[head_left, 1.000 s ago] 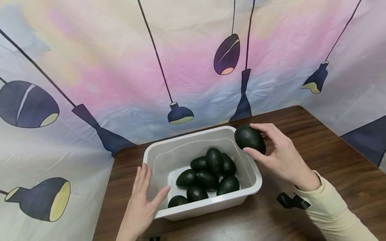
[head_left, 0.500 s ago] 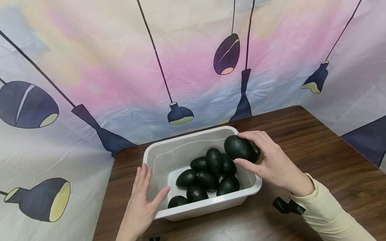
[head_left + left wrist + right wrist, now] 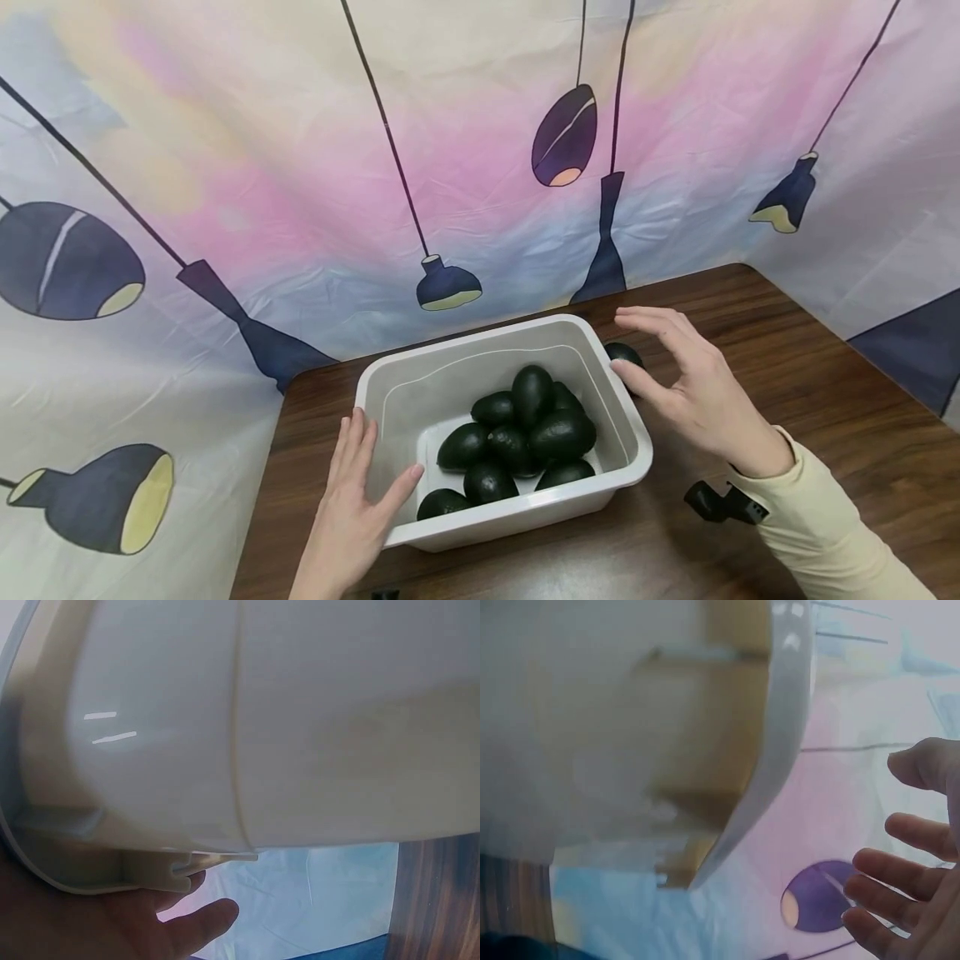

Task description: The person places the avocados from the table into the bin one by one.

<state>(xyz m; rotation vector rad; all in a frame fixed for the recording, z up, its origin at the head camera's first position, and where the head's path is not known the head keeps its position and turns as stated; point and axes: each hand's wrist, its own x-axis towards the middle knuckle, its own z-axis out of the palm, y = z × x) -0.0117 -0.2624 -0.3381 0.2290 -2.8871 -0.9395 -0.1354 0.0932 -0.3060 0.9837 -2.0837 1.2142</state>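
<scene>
A light grey plastic tub [image 3: 480, 521] stands on the table, with several dark green avocados [image 3: 510, 450] heaped in it. My left hand [image 3: 348, 500] rests at the tub's left end, fingers straight along the rim and thumb out over the inside. Just past the right rim, my right hand [image 3: 701, 392] hovers with thumb and fingers spread, holding nothing. Beyond its thumb shows another avocado [image 3: 624, 354], outside the tub and partly hidden by the rim. In the right wrist view the spread fingers [image 3: 900, 874] are apart from the tub wall [image 3: 630, 750].
The brown wood table [image 3: 810, 400] ends at a cloth backdrop [image 3: 300, 167] printed with hanging lamps. A small black device [image 3: 723, 502] sits at the right cuff. A bit of another dark object [image 3: 385, 594] shows at the bottom edge.
My right hand carried an avocado leftward over the rim and let it go; it lies on the heap's right side. The hand has drawn back rightward, empty. My left hand has not moved.
</scene>
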